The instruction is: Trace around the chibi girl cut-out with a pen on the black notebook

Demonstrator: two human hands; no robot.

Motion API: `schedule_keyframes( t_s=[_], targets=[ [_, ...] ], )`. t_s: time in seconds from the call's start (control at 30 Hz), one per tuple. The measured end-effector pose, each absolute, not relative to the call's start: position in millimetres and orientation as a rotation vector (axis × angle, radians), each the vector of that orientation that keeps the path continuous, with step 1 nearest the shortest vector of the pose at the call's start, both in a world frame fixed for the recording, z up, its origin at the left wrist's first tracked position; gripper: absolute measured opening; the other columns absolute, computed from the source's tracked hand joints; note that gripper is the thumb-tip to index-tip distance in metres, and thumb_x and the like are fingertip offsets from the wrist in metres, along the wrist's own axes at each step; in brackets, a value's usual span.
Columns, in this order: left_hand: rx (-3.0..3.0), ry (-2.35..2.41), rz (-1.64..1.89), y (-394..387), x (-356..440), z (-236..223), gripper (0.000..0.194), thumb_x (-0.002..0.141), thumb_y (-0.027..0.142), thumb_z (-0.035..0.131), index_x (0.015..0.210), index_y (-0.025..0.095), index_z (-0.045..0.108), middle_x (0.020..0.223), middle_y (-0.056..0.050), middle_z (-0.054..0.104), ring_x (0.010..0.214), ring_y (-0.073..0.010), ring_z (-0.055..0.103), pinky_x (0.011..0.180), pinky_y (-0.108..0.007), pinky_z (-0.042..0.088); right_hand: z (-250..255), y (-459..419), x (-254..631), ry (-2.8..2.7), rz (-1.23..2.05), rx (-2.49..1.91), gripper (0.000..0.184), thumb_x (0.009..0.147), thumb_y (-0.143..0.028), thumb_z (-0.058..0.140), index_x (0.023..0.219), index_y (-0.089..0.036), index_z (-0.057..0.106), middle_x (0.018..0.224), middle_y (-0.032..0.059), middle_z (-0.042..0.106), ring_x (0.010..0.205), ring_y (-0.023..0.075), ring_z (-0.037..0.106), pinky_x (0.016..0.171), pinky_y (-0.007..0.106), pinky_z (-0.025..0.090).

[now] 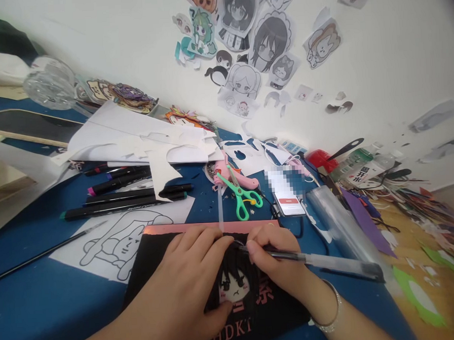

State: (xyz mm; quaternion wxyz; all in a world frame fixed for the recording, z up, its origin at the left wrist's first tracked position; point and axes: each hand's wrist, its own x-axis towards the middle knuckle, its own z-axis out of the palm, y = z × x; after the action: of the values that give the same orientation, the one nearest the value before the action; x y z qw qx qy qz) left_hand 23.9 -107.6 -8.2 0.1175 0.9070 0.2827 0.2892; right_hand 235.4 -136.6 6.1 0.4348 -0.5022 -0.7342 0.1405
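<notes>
A black card (148,265) printed with a cartoon girl's face and pink letters lies on the blue table (47,301) near me. My left hand (187,278) rests flat on it, fingers stretched out, pressing it down. My right hand (277,261) is pinched round a clear pen (331,262). The pen's tip touches the top of the cartoon's hair, just beyond my left fingertips. A silver bracelet (333,311) sits on my right wrist.
A line drawing on white paper (116,241) lies left of the card. Black markers (125,195), green scissors (243,194), a phone (287,197), cut white paper (134,139) and scraps crowd the table behind. Paper cutouts (243,42) cover the wall.
</notes>
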Motion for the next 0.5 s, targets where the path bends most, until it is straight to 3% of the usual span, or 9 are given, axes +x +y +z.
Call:
schedule_keyframes(
  t_s=[0.3,0.5],
  targets=[
    [2.664,0.816,0.945,-106.0,22.0,-18.5,0.062,0.069,0.018,0.062,0.130,0.023,0.052,0.127,-0.011,0.071,0.116,-0.0348,0.065,0.092,-0.047,0.059,3.1,-136.5,238.3,-1.752,0.327,-1.331,0.036,0.091,-0.014,0.053,0.062,-0.025,0.035,0.053,-0.0059,0.051,0.048,0.0123,0.055,0.049,0.024,0.042],
    [2.659,0.821,0.936,-104.5,26.0,-16.6,0.060,0.070,0.019,0.063,0.129,0.023,0.054,0.128,-0.011,0.071,0.117,-0.0352,0.065,0.091,-0.046,0.058,5.7,-134.1,235.8,-1.798,0.282,-1.314,0.037,0.089,-0.012,0.053,0.063,-0.025,0.031,0.053,-0.0078,0.041,0.045,0.0100,0.043,0.046,0.024,0.032]
  ],
)
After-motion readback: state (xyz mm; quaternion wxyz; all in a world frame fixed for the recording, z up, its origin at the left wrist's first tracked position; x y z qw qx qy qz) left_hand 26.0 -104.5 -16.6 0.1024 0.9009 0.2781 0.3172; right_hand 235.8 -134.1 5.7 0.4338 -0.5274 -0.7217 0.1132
